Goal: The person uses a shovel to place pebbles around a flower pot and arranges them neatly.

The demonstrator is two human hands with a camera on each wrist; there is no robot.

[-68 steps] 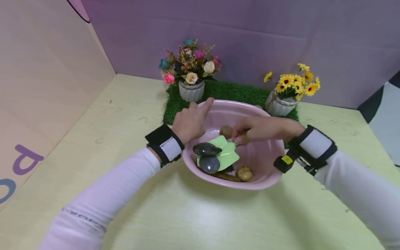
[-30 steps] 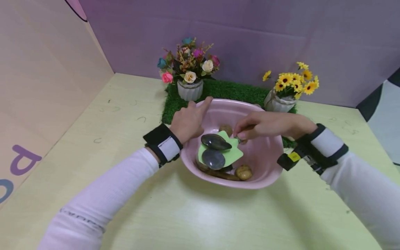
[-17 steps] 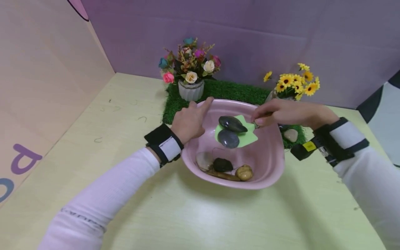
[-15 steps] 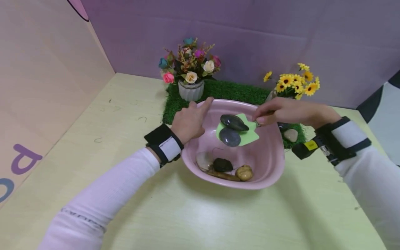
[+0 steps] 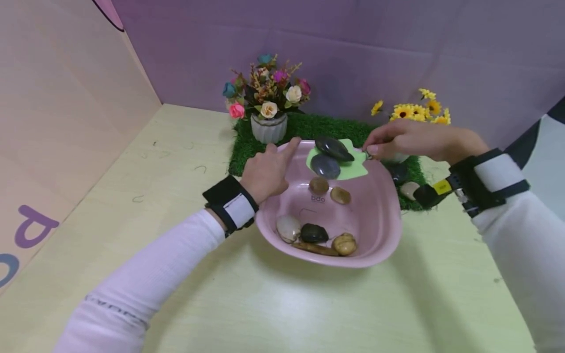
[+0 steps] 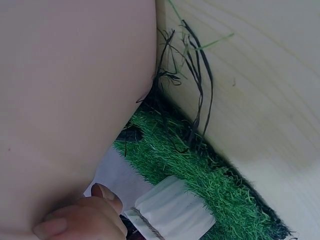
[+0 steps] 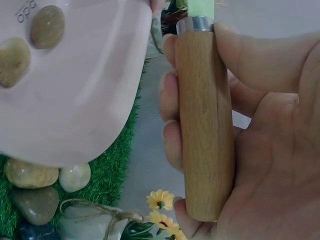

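My right hand (image 5: 410, 139) grips the wooden handle (image 7: 205, 125) of a small garden trowel with a light-green blade (image 5: 353, 169). Its fingers wrap round the handle in the right wrist view. Two smooth dark stones lie on the blade: a long black one (image 5: 334, 148) and a rounder grey one (image 5: 325, 166). The blade is over the far side of a pink plastic basin (image 5: 379, 215). My left hand (image 5: 267, 171) holds the basin's left rim, index finger stretched along it. Inside the basin lie several stones, among them a white one (image 5: 289, 228) and a black one (image 5: 314, 233).
Behind the basin lies an artificial grass mat (image 5: 326, 128) with a pot of mixed flowers (image 5: 269, 128) at its left. Yellow flowers (image 5: 408, 113) stand at the right, their pot partly hidden by my right hand. Stones (image 7: 32, 172) sit on the mat's right end.
My right hand has lifted the trowel with the two dark stones up and away from the basin's floor, towards its far rim. Stones beneath are now uncovered. My left hand stays put.
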